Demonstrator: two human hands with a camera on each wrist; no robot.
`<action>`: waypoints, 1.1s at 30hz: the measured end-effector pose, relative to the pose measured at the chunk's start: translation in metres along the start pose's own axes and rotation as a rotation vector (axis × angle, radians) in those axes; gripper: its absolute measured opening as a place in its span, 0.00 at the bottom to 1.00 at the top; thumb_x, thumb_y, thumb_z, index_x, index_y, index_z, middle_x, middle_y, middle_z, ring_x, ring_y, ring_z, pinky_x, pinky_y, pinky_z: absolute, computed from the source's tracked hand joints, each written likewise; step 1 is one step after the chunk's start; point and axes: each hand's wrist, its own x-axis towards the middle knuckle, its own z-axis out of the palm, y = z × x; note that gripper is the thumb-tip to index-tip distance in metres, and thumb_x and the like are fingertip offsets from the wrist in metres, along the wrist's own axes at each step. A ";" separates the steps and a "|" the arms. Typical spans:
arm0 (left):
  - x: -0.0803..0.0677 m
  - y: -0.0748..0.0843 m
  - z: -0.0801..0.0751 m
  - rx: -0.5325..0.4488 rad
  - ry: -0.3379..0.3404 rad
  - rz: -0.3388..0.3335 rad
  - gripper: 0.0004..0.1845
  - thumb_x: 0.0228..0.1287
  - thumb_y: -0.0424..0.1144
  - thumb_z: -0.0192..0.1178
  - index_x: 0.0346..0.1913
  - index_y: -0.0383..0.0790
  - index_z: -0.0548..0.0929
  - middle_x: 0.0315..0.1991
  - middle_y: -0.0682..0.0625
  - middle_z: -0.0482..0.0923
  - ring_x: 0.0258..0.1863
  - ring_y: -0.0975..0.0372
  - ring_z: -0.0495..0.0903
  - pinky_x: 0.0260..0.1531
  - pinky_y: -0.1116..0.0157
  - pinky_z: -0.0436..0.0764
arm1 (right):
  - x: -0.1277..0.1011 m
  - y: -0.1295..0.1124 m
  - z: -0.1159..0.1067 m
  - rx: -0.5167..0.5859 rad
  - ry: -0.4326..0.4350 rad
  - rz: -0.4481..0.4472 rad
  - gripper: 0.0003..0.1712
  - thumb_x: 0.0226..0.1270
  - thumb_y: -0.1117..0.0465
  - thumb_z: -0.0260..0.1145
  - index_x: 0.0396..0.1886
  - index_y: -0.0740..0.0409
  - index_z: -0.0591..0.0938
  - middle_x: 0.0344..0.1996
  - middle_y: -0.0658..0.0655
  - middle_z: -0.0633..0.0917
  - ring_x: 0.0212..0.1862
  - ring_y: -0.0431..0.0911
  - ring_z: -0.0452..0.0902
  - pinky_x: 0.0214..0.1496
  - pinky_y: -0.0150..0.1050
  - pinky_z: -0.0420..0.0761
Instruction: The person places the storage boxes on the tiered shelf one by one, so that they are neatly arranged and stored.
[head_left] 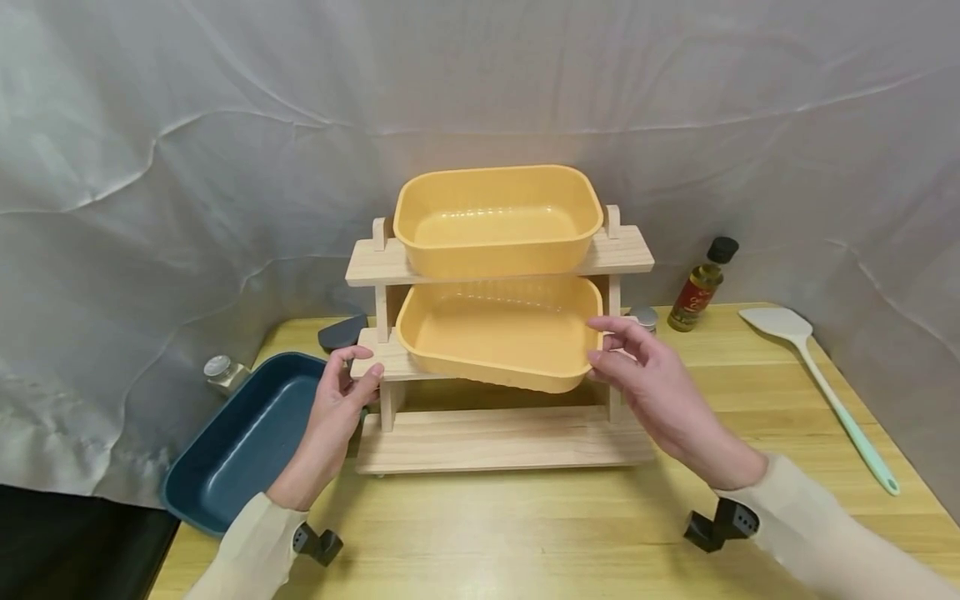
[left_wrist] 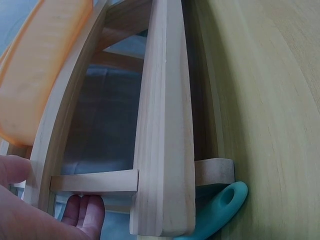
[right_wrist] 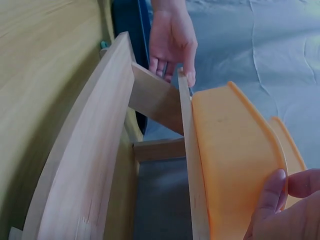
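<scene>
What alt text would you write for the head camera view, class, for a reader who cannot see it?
A person's right hand holds the right end of a yellow tray on the middle shelf of a wooden rack, while the left hand grips the shelf's left end. A second yellow tray sits on top; a dark blue dish lies left.

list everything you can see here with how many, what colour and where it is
wooden rack: 1, pale wood, three levels, middle of the table
yellow tubs: 2, one on the top shelf, one on the middle shelf, tilted
blue tray: 1, dark blue, left of the rack at the table edge
spatula: 1, pale head and mint green handle, right side of the table
oil bottle: 1, black cap and red label, back right
shaker: 1, clear with a silver lid, back left by the tray
table: 1, light wood
left hand: 1, holds the left end of the middle shelf
right hand: 1, fingers on the lower tub's right end
</scene>
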 end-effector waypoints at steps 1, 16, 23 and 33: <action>0.000 0.000 0.000 -0.004 -0.001 0.004 0.21 0.83 0.41 0.64 0.68 0.39 0.70 0.48 0.50 0.75 0.48 0.57 0.75 0.54 0.63 0.81 | 0.001 0.000 -0.001 0.006 -0.002 0.001 0.28 0.80 0.69 0.67 0.74 0.70 0.71 0.50 0.58 0.69 0.47 0.44 0.77 0.54 0.34 0.85; -0.001 0.001 0.000 -0.008 -0.006 -0.007 0.20 0.84 0.41 0.64 0.68 0.40 0.70 0.50 0.51 0.75 0.49 0.58 0.75 0.55 0.62 0.80 | 0.031 -0.002 -0.012 0.019 -0.059 0.007 0.28 0.83 0.69 0.65 0.76 0.69 0.71 0.45 0.54 0.73 0.46 0.43 0.77 0.54 0.35 0.85; -0.001 0.001 0.001 -0.010 -0.004 -0.006 0.20 0.84 0.41 0.63 0.68 0.40 0.70 0.50 0.50 0.75 0.49 0.57 0.75 0.55 0.61 0.80 | 0.041 -0.007 -0.015 0.021 -0.083 0.047 0.29 0.84 0.68 0.64 0.79 0.69 0.69 0.47 0.54 0.72 0.48 0.43 0.76 0.55 0.33 0.84; -0.001 0.001 0.001 -0.008 -0.004 -0.012 0.21 0.84 0.41 0.63 0.68 0.40 0.69 0.52 0.50 0.75 0.51 0.57 0.75 0.56 0.61 0.80 | 0.047 -0.010 -0.016 0.020 -0.082 0.078 0.29 0.84 0.68 0.64 0.78 0.67 0.70 0.48 0.54 0.72 0.48 0.42 0.76 0.55 0.32 0.83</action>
